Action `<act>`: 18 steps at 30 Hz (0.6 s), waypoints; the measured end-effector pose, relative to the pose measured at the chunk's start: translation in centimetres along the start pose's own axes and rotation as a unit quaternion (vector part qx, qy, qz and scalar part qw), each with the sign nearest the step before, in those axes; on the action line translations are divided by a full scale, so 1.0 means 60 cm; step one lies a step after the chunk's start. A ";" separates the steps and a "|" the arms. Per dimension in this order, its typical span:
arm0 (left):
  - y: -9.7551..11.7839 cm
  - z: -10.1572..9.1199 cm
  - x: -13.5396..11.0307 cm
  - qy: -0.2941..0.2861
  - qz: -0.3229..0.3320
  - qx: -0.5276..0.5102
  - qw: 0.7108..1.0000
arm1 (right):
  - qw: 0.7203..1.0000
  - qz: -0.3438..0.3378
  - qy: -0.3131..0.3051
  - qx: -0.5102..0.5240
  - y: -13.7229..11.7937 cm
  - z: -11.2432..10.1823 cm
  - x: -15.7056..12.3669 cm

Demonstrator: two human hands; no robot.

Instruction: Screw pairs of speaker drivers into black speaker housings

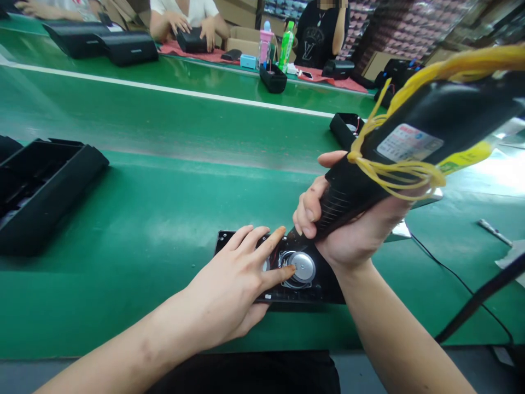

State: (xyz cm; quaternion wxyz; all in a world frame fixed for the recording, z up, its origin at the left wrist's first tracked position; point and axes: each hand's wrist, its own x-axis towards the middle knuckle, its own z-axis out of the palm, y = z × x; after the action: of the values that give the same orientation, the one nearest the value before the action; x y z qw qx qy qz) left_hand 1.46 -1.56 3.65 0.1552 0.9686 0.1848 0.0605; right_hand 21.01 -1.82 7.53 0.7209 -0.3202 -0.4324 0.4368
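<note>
Gripping a black tool [455,117] wound with yellow cord [455,64], a right hand [348,241] leans over a black panel [328,287] on a green table [164,202].
The left hand [238,273] lies spread on the panel, index fingertip at a silver speaker [305,267]; hands and tool screen part of the panel, the tool's tip hard to make out. Left of the panel sits an open black case [69,189]; right of the panel, a thick cable [484,294]. Far beyond the panel, past a white line [172,88], stand a green bottle [286,46] and a pink bottle [264,46].
</note>
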 end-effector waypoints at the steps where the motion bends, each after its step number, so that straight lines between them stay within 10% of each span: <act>1: 0.000 -0.001 0.000 0.002 0.000 0.001 1.000 | 1.000 0.005 -0.007 0.004 0.000 0.001 -0.001; 18: -0.002 -0.003 0.002 0.014 -0.005 -0.006 1.000 | 0.993 0.077 -0.087 0.033 0.020 -0.003 -0.004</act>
State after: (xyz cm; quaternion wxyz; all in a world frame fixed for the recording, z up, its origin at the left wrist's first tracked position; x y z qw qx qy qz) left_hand 1.48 -1.34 3.80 0.1591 0.9657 0.1912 0.0744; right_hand 20.72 -1.58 6.36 0.6551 -0.2894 -0.4525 0.5313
